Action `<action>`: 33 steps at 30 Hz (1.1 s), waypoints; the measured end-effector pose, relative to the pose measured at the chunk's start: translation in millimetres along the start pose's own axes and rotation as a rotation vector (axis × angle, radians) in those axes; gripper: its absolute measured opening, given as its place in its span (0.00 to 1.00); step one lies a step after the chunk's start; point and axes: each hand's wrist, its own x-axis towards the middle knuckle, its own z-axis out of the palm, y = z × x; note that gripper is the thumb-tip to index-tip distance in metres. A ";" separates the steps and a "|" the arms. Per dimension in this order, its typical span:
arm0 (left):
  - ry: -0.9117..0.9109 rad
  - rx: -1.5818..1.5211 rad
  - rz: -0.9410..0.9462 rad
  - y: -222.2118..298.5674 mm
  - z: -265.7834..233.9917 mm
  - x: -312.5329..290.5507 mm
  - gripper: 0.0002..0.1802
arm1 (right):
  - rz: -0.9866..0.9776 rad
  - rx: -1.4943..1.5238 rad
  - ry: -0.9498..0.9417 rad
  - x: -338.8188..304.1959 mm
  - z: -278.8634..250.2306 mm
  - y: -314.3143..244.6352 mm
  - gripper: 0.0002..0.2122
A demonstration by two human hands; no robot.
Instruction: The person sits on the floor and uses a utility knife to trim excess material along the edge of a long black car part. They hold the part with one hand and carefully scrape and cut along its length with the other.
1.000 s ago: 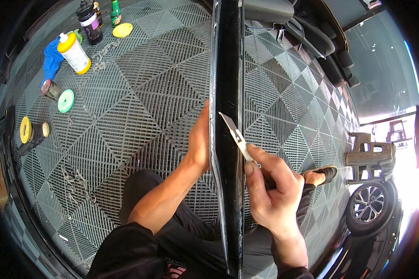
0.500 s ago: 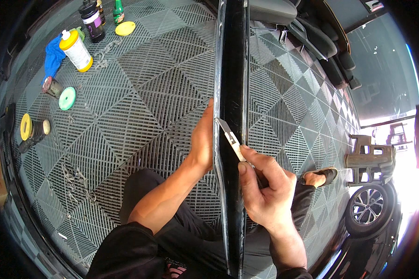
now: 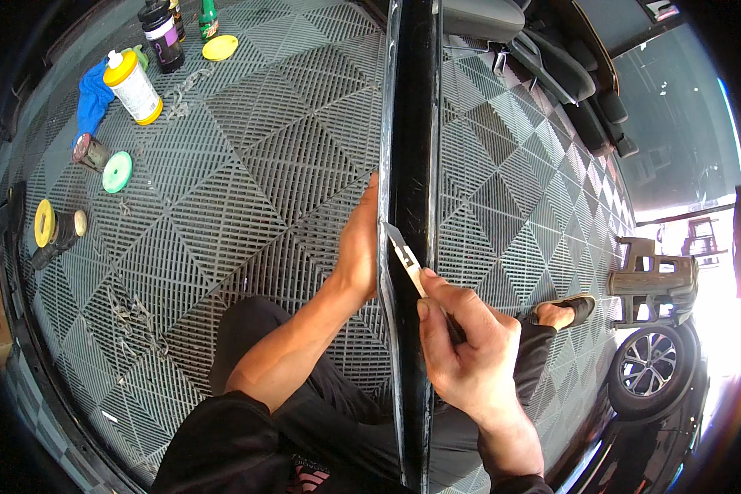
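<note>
A long black panel, seen edge-on, runs from the far end of the view down toward my lap. A pale, scuffed strip follows its left edge. My right hand pinches a utility knife with a pale handle between thumb and fingers. The knife's blade slants to the far left, its tip at the pale strip. Against the panel's left face rests my left hand, fingers stretched out flat and partly hidden by the edge.
Grey grated floor tiles lie all around. At left stand a yellow-capped bottle, a dark bottle, a green polishing pad and a polisher. Car seats, a plastic stool and a wheel are at right.
My right hand and the knife have slid a little toward me along the panel's edge. The left hand stays in nearly the same place.
</note>
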 end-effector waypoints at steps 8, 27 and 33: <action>0.007 0.097 0.026 0.8 -6.5 1.4 0.29 | 0.076 0.005 -0.074 -9.4 -1.2 -5.2 0.10; 0.007 0.053 -0.018 -2.9 -3.3 3.2 0.30 | 0.077 -0.101 -0.134 -28.9 -10.8 -7.5 0.11; 0.029 0.072 -0.018 -3.3 -7.8 4.3 0.29 | 0.062 -0.127 -0.171 -30.5 -13.0 -8.0 0.12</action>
